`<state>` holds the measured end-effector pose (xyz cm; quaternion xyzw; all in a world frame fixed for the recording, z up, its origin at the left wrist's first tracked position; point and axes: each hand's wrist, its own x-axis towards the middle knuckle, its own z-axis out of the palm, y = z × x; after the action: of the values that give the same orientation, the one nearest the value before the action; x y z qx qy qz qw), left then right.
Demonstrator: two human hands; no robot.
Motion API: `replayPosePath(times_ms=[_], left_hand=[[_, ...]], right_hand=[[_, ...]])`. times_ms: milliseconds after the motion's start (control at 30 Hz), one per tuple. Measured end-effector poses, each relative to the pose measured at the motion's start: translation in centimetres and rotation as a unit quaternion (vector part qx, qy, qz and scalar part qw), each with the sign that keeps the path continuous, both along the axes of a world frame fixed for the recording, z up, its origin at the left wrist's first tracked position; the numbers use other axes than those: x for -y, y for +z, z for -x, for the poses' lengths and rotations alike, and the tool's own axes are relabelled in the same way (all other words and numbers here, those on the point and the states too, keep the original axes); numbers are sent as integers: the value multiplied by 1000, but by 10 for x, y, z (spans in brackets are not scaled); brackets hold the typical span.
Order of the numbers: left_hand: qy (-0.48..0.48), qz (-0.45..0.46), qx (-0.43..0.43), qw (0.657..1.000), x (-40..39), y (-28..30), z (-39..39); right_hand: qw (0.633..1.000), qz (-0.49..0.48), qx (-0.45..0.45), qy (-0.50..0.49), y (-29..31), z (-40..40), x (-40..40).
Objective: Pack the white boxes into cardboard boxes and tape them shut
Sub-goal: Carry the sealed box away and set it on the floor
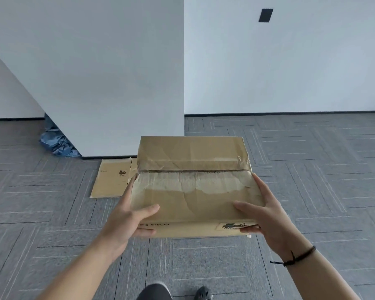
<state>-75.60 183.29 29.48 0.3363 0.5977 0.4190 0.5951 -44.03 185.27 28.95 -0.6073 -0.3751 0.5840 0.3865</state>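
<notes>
Grey ribbed carpet [312, 191] lay below; my left hand [126, 217] and right hand [266, 215] clasped the creased, torn-skinned cardboard box [193, 191] by its sides.

Your forearms are bare with no sleeves in view, your right wrist wears a thin dark cord bracelet [294, 257] with a loose knotted end, and a dark perforated shoe [202, 293] shows below.

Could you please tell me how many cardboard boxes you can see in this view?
2. One cardboard box, flaps closed, is held between the left hand and right hand. One flattened cardboard box lies on the carpet beyond it, partly hidden. Others may be outside the view.
</notes>
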Motion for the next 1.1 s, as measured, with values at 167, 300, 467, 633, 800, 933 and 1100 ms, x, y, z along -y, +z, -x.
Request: replayPosePath(times_ms=[167,300,467,633,800,933,1100], left_hand=[[8,5,6,1000,-106,-14,-6],[-4,12,23,1000,-203,-47,0],[-22,27,36,999,-332,-93,14],[-27,62,11,998,-443,-161,29],[-29,79,-6,996,-530,-269,36],[-12,82,-3,997,-571,-381,35],[-2,97,11,995,-599,-530,32]], right_hand=[[1000,17,7,2,-12,-5,-107],[999,28,20,-6,-37,-1,-198],[999,41,28,-22,-80,10,-316],[997,63,18,-32,-150,26,-423],[996,80,0,-38,-264,36,-509],[996,84,-9,-35,-378,38,-558],[995,100,-6,-20,-524,36,-602]])
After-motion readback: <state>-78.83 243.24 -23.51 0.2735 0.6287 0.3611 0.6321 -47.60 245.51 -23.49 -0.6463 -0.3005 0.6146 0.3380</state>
